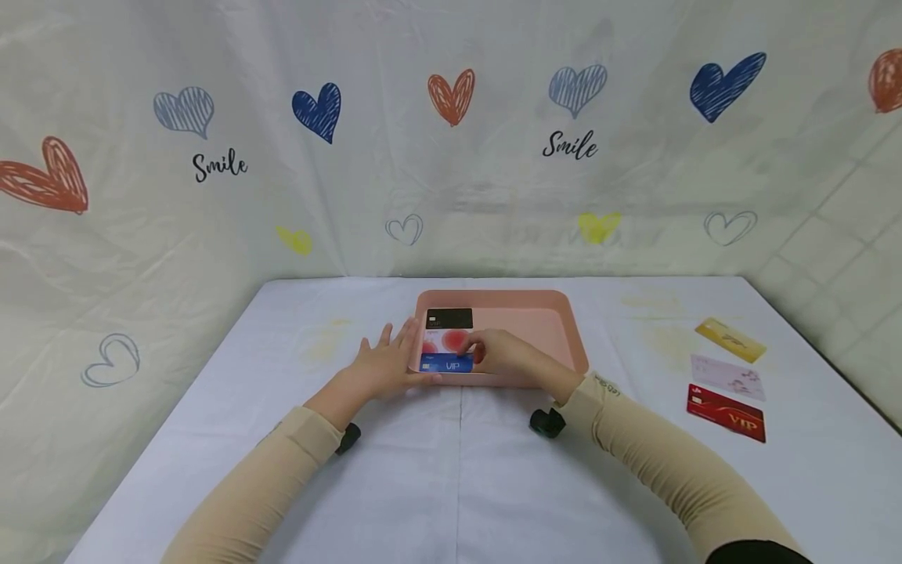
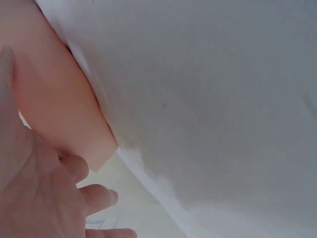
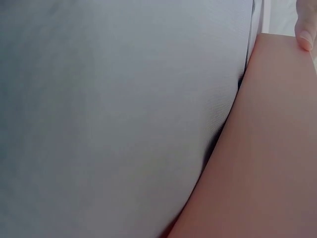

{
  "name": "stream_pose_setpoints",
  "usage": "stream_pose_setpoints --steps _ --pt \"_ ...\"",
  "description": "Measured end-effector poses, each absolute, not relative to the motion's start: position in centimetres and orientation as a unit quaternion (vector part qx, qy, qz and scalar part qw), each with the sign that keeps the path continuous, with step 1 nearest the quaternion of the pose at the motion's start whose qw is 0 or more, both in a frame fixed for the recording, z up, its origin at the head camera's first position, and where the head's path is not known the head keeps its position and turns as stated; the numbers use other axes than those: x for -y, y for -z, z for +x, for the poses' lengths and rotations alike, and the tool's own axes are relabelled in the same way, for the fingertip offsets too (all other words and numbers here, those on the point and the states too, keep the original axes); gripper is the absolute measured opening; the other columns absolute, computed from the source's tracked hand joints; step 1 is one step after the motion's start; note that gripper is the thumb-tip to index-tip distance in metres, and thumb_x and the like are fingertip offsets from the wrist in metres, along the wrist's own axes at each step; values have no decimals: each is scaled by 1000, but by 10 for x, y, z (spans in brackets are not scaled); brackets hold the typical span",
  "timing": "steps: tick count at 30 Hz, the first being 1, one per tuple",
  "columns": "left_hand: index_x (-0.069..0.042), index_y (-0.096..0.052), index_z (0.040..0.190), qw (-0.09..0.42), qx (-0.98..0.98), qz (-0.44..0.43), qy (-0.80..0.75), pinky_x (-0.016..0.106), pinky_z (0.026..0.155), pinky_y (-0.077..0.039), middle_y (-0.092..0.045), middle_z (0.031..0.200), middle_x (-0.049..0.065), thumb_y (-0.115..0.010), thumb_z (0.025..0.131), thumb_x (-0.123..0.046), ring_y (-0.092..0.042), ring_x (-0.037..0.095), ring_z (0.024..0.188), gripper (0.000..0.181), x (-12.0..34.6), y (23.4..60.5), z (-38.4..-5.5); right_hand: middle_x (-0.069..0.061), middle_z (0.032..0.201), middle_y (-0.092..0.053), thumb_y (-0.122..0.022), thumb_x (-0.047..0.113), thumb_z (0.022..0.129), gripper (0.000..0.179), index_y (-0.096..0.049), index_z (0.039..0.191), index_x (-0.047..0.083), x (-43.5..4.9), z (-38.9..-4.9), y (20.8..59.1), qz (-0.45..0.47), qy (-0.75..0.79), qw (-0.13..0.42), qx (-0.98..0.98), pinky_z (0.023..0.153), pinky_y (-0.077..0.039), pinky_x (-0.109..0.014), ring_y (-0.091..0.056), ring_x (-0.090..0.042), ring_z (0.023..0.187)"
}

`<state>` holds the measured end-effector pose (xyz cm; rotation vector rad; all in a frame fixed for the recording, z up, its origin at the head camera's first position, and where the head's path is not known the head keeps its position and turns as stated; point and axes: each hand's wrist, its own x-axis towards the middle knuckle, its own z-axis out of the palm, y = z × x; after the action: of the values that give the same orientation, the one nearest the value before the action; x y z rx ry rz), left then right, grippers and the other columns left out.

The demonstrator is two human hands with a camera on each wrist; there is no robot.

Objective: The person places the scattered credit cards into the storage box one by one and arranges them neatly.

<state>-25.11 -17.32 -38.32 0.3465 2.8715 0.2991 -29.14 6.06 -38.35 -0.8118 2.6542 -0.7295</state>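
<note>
A pink tray (image 1: 524, 329) lies on the table, with a column of cards along its left side. At the top of the column is a black card (image 1: 449, 317), in the middle a pink-and-white card with red circles (image 1: 440, 338), and at the bottom a blue VIP card (image 1: 444, 363). My left hand (image 1: 383, 368) rests against the tray's left end, fingers spread; its thumb touches the front wall. With bent fingers, my right hand (image 1: 499, 350) pinches the right edge of the red-circle card, its fingertips partly hidden. The right wrist view mostly shows the tray's outer wall (image 3: 267, 148).
Right of the tray, on the white tablecloth (image 1: 395, 486), lie a gold card (image 1: 730, 339), a pale pink flowered card (image 1: 728, 377) and a red VIP card (image 1: 727, 413). Behind the table hangs a white curtain (image 1: 493, 180) printed with hearts.
</note>
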Motion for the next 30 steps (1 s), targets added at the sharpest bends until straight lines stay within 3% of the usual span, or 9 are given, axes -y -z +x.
stream_pose_setpoints --steps 25,30 --pt "-10 -1 166 109 -982 117 -102 73 115 -11 -6 172 8 -60 92 -69 -5 44 155 112 174 384 -252 -3 100 -69 -70 3 94 29 -71 123 9 -66 -292 379 -294 268 141 -907 83 -55 -33 -62 -19 91" --pt "-11 0 166 112 -982 115 -100 72 116 -10 -5 172 7 -60 91 -71 -4 44 155 113 174 387 -253 -2 96 -68 -72 4 94 31 -70 125 7 -72 -291 370 -292 289 155 -899 76 -55 -30 -62 -17 84"
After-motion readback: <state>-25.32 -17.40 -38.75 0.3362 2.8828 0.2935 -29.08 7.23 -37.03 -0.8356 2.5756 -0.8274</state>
